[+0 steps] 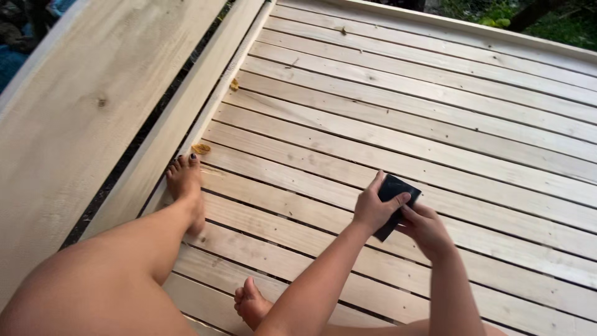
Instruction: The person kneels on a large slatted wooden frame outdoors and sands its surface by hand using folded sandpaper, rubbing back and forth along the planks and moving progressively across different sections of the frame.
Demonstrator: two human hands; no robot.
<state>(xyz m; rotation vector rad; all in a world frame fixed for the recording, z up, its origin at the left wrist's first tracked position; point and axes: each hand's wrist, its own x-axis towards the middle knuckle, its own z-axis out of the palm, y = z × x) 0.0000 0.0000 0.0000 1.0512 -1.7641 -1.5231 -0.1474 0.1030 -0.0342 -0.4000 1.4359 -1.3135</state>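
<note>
one view only, from the head camera, looking down at a seated person on a slatted deck (448,124) of pale unfinished wood.

item: left hand (375,208), closing around a dark folded sheet (397,200), thumb up along its left edge, fingers wrapping over its face.
item: right hand (426,227), pinching the lower part of the same sheet from beneath, fingers curling under it.
item: the sheet itself, looking like sandpaper, being held in the air just above the slats, between both hands, not touching the wood.
item: two bare feet, one foot (185,180) resting near the raised side board (93,106), the other foot (250,303) tucking under by the lower edge.
item: a dry leaf (201,149) lying beside the board.

step in hand, as a judgement: the sheet is being folded or readied for grip, rubbing not yet begun. the next move is calling for a firm one-handed hold and the sheet laid flat along a slat, following the grain.
</note>
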